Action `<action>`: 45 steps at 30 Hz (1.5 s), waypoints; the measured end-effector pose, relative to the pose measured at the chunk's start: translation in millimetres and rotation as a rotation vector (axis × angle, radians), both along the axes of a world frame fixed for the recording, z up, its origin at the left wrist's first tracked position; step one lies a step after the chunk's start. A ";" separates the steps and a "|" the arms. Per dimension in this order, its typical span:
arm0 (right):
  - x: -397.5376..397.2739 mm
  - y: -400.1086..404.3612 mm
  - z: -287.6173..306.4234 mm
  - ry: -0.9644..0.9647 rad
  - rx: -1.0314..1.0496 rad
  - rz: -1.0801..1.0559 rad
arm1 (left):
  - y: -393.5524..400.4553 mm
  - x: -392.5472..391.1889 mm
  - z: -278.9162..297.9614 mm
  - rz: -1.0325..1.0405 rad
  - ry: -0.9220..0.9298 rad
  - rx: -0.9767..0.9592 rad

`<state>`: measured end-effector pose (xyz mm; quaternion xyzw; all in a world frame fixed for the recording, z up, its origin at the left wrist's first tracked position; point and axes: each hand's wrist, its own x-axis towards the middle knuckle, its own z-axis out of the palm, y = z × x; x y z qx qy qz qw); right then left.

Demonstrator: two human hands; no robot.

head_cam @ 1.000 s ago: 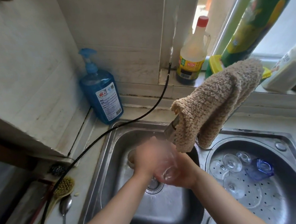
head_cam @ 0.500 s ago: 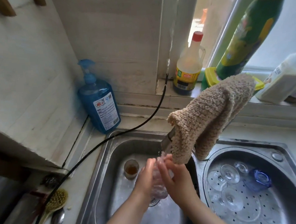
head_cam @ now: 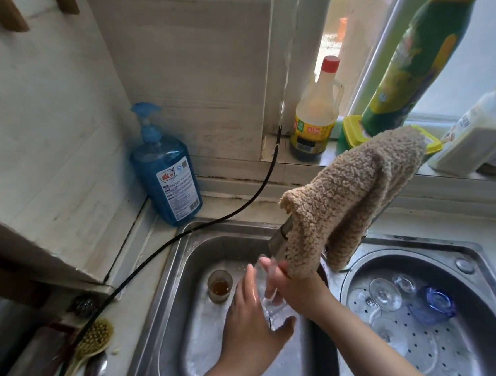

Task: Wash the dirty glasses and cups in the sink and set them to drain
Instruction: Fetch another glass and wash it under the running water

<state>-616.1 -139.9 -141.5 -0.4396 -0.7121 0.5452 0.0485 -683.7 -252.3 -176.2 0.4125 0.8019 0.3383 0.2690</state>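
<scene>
Nearest the camera, two bare forearms reach in over the left basin of a steel double sink [head_cam: 171,282]. The left hand [head_cam: 250,322] wraps its grip around a clear glass [head_cam: 273,308], thumb under the base and fingers curled up the near side. The right hand [head_cam: 298,291] grips the same glass from the other side, its fingers folded over the rim. The glass sits between both palms, above the basin floor and right under the tap, where water runs over it.

Just left of the hands, a small glass with brown dregs [head_cam: 219,285] stands upright on the basin floor. In the right basin, a perforated drain tray [head_cam: 425,348] holds several clear glasses lying on their sides, among them a stemmed glass [head_cam: 384,294], and beside it a blue glass cup [head_cam: 432,307].

On the bench at the left lie a scrubbing brush [head_cam: 92,341] and a spoon [head_cam: 95,371], with a black cable [head_cam: 163,246] running past them toward the window corner.

Above the hands, a tan fuzzy cloth [head_cam: 346,199] hangs over the tap. Farther back, a blue pump bottle of soap [head_cam: 167,175] stands in the tiled corner. On the windowsill stand a red-capped bottle [head_cam: 316,116], a green and yellow package [head_cam: 416,58] and a white container [head_cam: 476,139].
</scene>
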 end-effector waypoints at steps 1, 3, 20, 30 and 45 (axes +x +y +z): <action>-2.2 -5.5 4.0 -0.024 0.053 0.076 | 1.3 -1.7 -5.0 0.043 0.021 0.052; -3.3 -16.0 6.7 -0.031 0.296 0.266 | 5.7 -7.6 -0.1 0.095 -0.141 0.157; -3.2 3.3 10.5 0.012 -0.194 0.124 | 19.0 -8.7 4.3 0.102 0.027 0.100; 37.7 15.8 23.2 0.057 0.366 0.550 | 11.7 -52.5 14.8 -0.278 -0.857 -0.059; -0.7 -23.4 11.4 -0.111 0.522 0.357 | 6.6 -5.0 -3.0 0.175 -0.368 0.187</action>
